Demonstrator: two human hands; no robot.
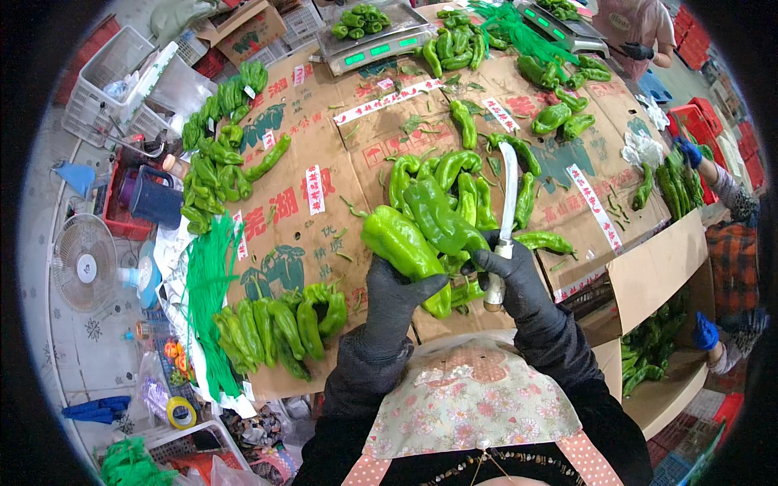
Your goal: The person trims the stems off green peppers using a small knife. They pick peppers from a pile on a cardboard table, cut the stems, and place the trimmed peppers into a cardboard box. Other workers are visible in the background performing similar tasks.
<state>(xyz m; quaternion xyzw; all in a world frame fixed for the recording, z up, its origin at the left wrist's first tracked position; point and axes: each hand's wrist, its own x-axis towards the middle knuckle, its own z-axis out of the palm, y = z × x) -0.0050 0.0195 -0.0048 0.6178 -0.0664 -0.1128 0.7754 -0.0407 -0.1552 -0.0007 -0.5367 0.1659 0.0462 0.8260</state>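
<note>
My left hand (395,301), in a dark glove, holds a large light-green pepper (398,243) across its palm. My right hand (516,270), gloved the same way, grips the whitish handle of a knife (509,188), its curved blade pointing away from me. A darker green pepper (440,212) rests against the light one, its lower end at my right fingers; whether they pinch it, I cannot tell. Just beyond both hands lies a loose pile of green peppers (459,170). Single peppers, such as one (547,242) right of the knife, lie around it.
Flattened printed cardboard (358,146) covers the table. Pepper rows (273,325) and green mesh netting (209,310) lie left. Scales (377,45) stand at the far edge. An open carton of peppers (656,267) is at right, where a co-worker's blue-gloved hand (705,331) shows. A fan (85,264) stands left.
</note>
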